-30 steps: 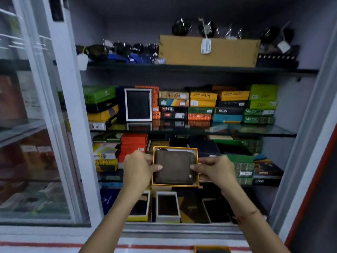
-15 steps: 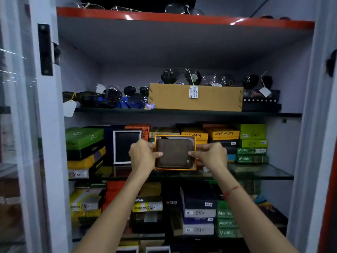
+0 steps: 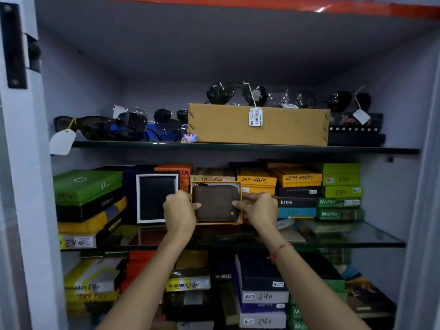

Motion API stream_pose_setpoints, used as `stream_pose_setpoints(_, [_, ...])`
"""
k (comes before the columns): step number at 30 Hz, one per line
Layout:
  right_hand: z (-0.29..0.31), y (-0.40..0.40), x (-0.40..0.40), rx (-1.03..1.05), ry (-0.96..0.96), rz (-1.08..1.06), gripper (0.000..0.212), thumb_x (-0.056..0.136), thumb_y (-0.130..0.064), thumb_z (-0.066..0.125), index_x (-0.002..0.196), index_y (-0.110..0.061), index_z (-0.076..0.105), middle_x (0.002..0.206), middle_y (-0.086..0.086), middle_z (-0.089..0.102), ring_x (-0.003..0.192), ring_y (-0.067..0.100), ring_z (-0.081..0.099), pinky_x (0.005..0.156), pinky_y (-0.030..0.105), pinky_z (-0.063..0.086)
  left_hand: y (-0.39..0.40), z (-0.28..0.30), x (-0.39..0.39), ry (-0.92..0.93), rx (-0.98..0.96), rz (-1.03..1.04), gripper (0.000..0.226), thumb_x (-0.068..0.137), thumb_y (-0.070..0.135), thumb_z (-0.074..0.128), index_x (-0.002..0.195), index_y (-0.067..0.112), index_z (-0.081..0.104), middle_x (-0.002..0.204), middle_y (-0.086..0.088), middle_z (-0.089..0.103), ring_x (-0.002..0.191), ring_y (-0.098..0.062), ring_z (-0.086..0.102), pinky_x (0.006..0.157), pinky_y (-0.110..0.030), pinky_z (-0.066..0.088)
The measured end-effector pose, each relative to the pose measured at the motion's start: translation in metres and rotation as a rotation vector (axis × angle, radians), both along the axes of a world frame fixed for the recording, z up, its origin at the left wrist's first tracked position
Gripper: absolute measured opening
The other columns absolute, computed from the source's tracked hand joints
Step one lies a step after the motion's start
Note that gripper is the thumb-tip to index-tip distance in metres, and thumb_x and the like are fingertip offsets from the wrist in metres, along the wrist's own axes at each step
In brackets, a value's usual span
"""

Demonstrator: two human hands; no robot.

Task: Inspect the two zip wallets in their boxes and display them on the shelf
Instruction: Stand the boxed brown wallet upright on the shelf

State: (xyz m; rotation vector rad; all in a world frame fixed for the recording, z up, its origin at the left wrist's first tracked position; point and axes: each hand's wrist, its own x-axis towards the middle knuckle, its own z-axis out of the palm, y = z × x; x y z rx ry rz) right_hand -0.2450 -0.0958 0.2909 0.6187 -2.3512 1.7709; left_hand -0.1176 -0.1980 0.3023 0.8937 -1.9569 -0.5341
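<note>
A brown zip wallet (image 3: 215, 203) with a small metal stud near its lower right corner lies in an open orange-rimmed box (image 3: 240, 203). The left hand (image 3: 179, 211) and right hand (image 3: 258, 210) pinch the box's two short sides, thumbs on the wallet's face. The other fingers are hidden behind the box. The box stands upright on the glass shelf (image 3: 357, 236), mid-width and back from its front edge, face outward, long axis running left-right.

front of glass shelf (image 3: 357, 236): free | behind: stacked boxes (image 3: 297, 194) block | left: white-framed box (image 3: 157, 198)
</note>
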Motion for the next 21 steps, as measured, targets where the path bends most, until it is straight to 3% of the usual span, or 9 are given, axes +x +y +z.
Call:
stream_pose_setpoints(6, [-0.003, 0.009, 0.012, 0.070, 0.088, 0.017, 0.050, 0.075, -0.033, 0.079, 0.118, -0.009, 0.068, 0.115, 0.006, 0.071, 0.108, 0.020, 0.064, 0.088, 0.032, 0.052, 0.007, -0.005, 0.004, -0.042, -0.112, 0.024, 0.016, 0.086, 0.015, 0.066, 0.097, 0.005, 0.069, 0.094, -0.014, 0.071, 0.092, -0.027, 0.069, 0.074, -0.034, 0.056])
stream_pose_setpoints(10, [-0.006, 0.029, 0.029, 0.095, 0.151, 0.001, 0.056, 0.076, -0.040, 0.076, 0.123, -0.011, 0.064, 0.115, 0.009, 0.069, 0.107, 0.023, 0.063, 0.087, 0.035, 0.055, 0.024, -0.010, 0.023, 0.157, -0.220, -0.089, 0.036, 0.085, 0.014, 0.068, 0.120, 0.008, 0.064, 0.109, -0.012, 0.071, 0.102, -0.024, 0.069, 0.089, -0.036, 0.056])
stream_pose_setpoints(12, [-0.012, 0.046, 0.041, 0.055, 0.206, 0.033, 0.049, 0.078, -0.039, 0.074, 0.117, -0.012, 0.067, 0.103, 0.003, 0.071, 0.094, 0.016, 0.065, 0.077, 0.018, 0.055, 0.038, -0.016, 0.035, 0.267, -0.204, -0.180, 0.034, 0.084, 0.018, 0.069, 0.117, 0.009, 0.066, 0.108, -0.006, 0.073, 0.097, -0.017, 0.070, 0.089, -0.033, 0.057])
stream_pose_setpoints(14, [-0.022, 0.068, 0.059, 0.001, 0.287, 0.038, 0.032, 0.081, -0.033, 0.073, 0.105, -0.013, 0.073, 0.090, -0.003, 0.069, 0.082, 0.008, 0.064, 0.065, -0.003, 0.042, 0.053, -0.028, 0.048, 0.312, -0.121, -0.240, 0.027, 0.084, 0.023, 0.069, 0.108, 0.010, 0.069, 0.097, 0.000, 0.074, 0.088, -0.010, 0.069, 0.084, -0.026, 0.057])
stream_pose_setpoints(17, [-0.050, 0.101, 0.087, -0.096, 0.354, 0.019, 0.017, 0.084, -0.025, 0.072, 0.091, -0.010, 0.077, 0.088, -0.001, 0.071, 0.074, 0.001, 0.063, 0.062, -0.007, 0.039, 0.081, -0.055, 0.065, 0.296, 0.004, -0.289, 0.015, 0.085, 0.026, 0.068, 0.092, 0.014, 0.071, 0.076, 0.011, 0.067, 0.071, 0.003, 0.063, 0.071, -0.010, 0.053])
stream_pose_setpoints(21, [-0.104, 0.134, 0.108, -0.094, 0.299, -0.009, 0.011, 0.084, -0.021, 0.072, 0.083, -0.011, 0.077, 0.082, -0.004, 0.068, 0.063, -0.010, 0.058, 0.061, -0.005, 0.039, 0.113, -0.114, 0.072, 0.137, 0.136, -0.365, 0.015, 0.085, 0.029, 0.067, 0.083, 0.014, 0.071, 0.071, 0.005, 0.069, 0.068, -0.007, 0.064, 0.065, -0.020, 0.051])
